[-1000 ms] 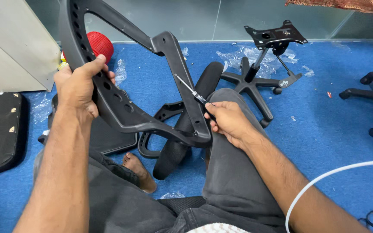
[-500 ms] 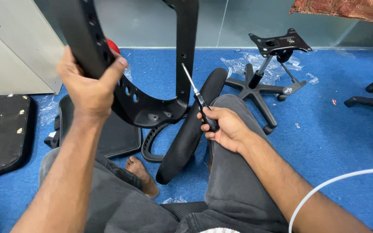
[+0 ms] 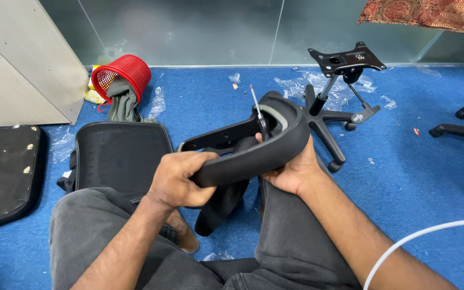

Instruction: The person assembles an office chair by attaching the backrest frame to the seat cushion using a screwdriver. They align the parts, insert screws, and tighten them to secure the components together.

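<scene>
At centre, over the lap: black armrest (image 3: pixel 253 153), likely rigid, light plastic, smooth padded top; best held at the padded bar. Left hand (image 3: pixel 175 180) clamped round its near end; right hand (image 3: pixel 291 172) supports underneath, gripping a screwdriver (image 3: pixel 257 110). Blue carpet floor (image 3: pixel 420 177). Seat pad (image 3: pixel 122 156) at 9 o'clock; chair base (image 3: pixel 334 104) at 1; red basket (image 3: pixel 122 75) at 11.

a: hands? 
b: left hand (image 3: pixel 175 180) grips black armrest (image 3: pixel 253 153); right hand (image 3: pixel 291 172) supports it, clasping screwdriver (image 3: pixel 257 110).

a: surroundings? 
b: seat cushion (image 3: pixel 119 156), red basket (image 3: pixel 122 75), star base (image 3: pixel 334 110), blue carpet (image 3: pixel 420 177).
</scene>
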